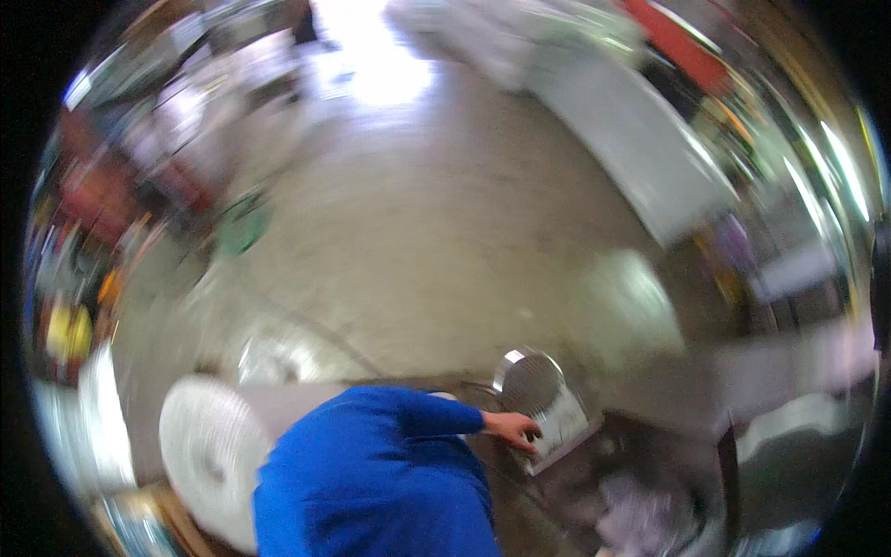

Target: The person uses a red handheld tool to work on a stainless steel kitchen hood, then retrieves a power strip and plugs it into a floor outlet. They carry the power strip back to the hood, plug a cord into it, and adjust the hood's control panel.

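A bare hand (512, 430) reaches from a blue sleeve (441, 415) over a pale flat piece (561, 422), fingers slightly bent and spread; motion blur leaves it unclear whether the grip is clamped on the piece or merely above it, and whether this is the left or right hand cannot be told. The pale piece lies tilted just beyond the fingertips, right of the person's torso, and meets a round silvery disc (529, 376) at its upper end; whether the two are joined is not clear. Below and to the right, a crumpled pale-purple heap (645, 511) sits in a dark area. On the person's other side, a large white roll (215, 459) stands with its round end showing, a clear, shiny bundle (266, 360) near it. A thin dark line (320, 325) crosses the grey-brown floor (418, 223) ahead, where a green round object (243, 227) rests farther left. In the background, a long, pale block (631, 139) runs along the right, near a red object (682, 46), while a yellow item (70, 330) shows among blurred clutter at far left.
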A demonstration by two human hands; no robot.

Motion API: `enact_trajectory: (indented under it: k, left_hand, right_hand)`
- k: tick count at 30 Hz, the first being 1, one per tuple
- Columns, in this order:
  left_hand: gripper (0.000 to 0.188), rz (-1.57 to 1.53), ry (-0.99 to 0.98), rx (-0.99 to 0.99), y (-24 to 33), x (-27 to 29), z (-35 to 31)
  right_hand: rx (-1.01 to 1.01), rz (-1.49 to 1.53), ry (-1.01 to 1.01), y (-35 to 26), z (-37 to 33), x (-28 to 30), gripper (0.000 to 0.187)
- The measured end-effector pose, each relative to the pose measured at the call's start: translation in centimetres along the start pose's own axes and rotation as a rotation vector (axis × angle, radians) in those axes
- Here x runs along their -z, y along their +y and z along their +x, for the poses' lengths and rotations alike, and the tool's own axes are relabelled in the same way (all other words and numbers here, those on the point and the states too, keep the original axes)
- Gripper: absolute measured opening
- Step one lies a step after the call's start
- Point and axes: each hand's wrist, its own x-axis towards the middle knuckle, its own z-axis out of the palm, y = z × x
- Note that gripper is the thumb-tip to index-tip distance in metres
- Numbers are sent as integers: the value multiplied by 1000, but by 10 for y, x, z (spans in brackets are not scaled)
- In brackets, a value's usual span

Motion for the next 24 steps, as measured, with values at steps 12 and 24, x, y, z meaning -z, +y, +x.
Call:
enact_trajectory:
  k: [12, 24]
  left_hand:
    - [75, 8, -650, -200, 142, -145, 108]
    - [113, 20, -909, -43, 167, -312, 175]
  right_hand:
    - [-403, 519, 166, 44, -20, 68, 101]
    - [-574, 699, -285, 124, 28, 170, 102]
